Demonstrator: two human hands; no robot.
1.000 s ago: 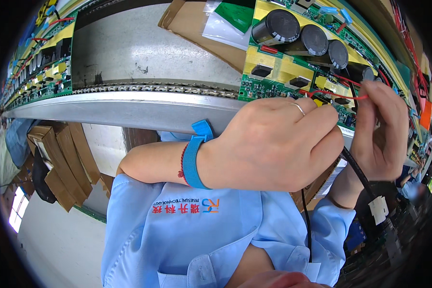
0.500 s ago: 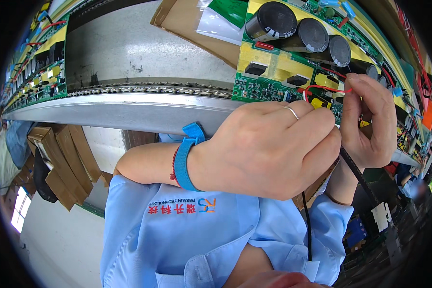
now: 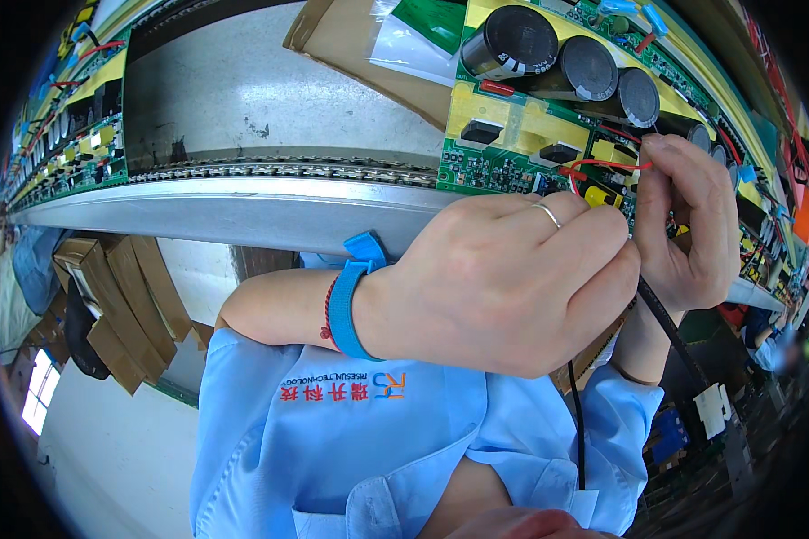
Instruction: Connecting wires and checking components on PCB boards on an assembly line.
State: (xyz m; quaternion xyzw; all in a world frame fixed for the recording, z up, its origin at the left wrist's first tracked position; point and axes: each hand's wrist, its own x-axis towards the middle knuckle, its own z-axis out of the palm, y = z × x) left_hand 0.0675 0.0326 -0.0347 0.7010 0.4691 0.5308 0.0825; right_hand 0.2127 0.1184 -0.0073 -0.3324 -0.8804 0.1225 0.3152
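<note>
My left hand (image 3: 512, 278), with a ring and a blue wrist strap (image 3: 346, 305), is closed in a fist at the near edge of a green circuit board (image 3: 485, 171). What its curled fingers grip is hidden. A black cord (image 3: 661, 314) runs from beside this fist to the lower right, across my right wrist. My right hand (image 3: 692, 216) pinches the end of a red wire (image 3: 611, 164) between thumb and fingers, above the board. The wire loops back toward the left fist. A yellow component (image 3: 600, 195) sits just beyond the left knuckles. Large black capacitors (image 3: 511, 40) stand farther back.
The board rests on a metal rail (image 3: 270, 205) with a chain (image 3: 279, 168) behind it. More boards (image 3: 85, 135) stand at the far left. Cardboard (image 3: 342, 54) and a clear plastic bag (image 3: 404, 49) lie beside the board. Folded cartons (image 3: 121, 305) lean below the rail.
My right hand has shifted very slightly left, still pinching the red wire's end. My left fist stays nearly in place.
</note>
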